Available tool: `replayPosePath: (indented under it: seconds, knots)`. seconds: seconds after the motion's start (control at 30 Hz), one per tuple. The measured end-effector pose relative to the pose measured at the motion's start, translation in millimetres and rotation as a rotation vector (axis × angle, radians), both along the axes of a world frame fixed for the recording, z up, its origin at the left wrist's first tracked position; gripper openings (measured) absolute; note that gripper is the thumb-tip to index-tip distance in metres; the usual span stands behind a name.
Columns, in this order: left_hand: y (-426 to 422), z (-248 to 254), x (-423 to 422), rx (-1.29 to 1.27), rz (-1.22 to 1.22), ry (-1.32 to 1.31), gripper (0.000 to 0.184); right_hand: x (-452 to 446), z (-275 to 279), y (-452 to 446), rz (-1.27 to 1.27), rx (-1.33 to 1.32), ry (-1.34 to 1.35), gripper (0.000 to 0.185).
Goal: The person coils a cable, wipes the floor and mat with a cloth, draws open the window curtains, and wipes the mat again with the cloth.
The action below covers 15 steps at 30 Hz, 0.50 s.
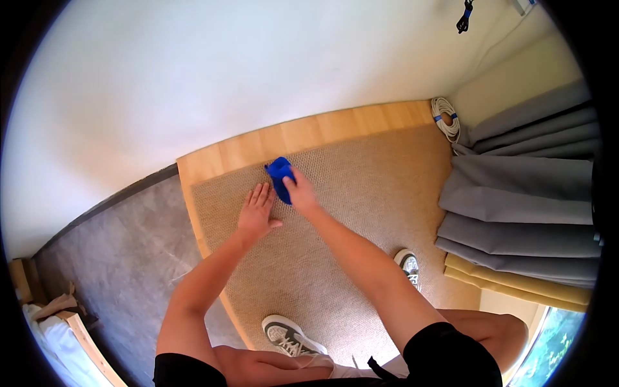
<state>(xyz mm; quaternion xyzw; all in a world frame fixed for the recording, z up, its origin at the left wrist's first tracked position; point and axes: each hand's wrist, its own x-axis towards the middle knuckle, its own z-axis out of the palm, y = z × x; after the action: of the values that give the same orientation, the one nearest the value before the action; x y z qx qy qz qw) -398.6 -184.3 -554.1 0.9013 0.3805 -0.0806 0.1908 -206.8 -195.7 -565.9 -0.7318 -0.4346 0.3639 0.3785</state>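
A bright blue piece, soft-looking like a folded cloth [280, 173], lies against the beige woven carpet [348, 187]. My right hand [300, 191] is closed on its right side, with the thumb over it. Just left of the cloth, my left hand [259, 211] rests flat on the carpet, fingers extended and thumb out to the side. The fingertips of the left hand come close to the cloth's lower left edge. What lies beneath the cloth is hidden.
A pale wooden border [284, 138] edges the carpet along the white wall [225, 71]. Grey curtains [516, 187] hang at the right, near a coiled white cable [445, 118]. Grey floor [129, 238] lies left. My shoes [288, 335] stand on the carpet.
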Motion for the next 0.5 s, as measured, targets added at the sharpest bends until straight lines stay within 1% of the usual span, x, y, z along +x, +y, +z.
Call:
replayPosePath:
  seconds: [0.03,0.1,0.17,0.23,0.27,0.33,0.37,0.4,0.43,0.5]
  knots:
    - [-4.9,-2.8,-4.9,0.003,0.003,0.005,0.108,6.0,-0.8,-1.4,-0.067,0.030,0.038,0.049]
    - [-13.3,-8.5,-10.6,0.054,0.079,-0.062,0.109,43.8,-0.8,1.8,-0.256,0.069,-0.103,0.049]
    - [-16.5,1.7,-13.3,0.009,0.093,-0.029,0.109,92.8,17.9,3.4,-0.402,0.062,-0.122,0.048]
    - [-17.2,6.2,-14.3,-0.034,0.111,0.008,0.108,129.6,29.9,3.8,-0.477,0.011,-0.278,0.047]
    - [-15.8,6.4,-13.6,-0.052,0.105,0.027,0.109,151.9,22.1,1.8,-0.474,0.010,-0.275,0.047]
    - [-14.8,5.5,-12.9,-0.072,0.097,0.048,0.110,185.4,-15.1,-2.8,-0.379,-0.011,-0.506,0.047]
    - [-15.2,3.8,-13.4,-0.072,0.098,0.045,0.110,182.7,-30.7,-5.1,-0.376,-0.013,-0.504,0.047]
    - [-14.7,2.5,-13.8,-0.071,0.101,0.041,0.110,177.7,-45.6,-10.1,-0.292,-0.021,-0.570,0.048]
    - [-13.6,2.5,-13.4,-0.072,0.104,0.039,0.110,169.7,-47.5,-13.4,-0.207,-0.028,-0.637,0.049]
    - [-14.4,2.0,-12.2,-0.084,0.102,0.061,0.111,129.3,-52.7,-11.9,-0.159,0.003,-0.557,0.048]
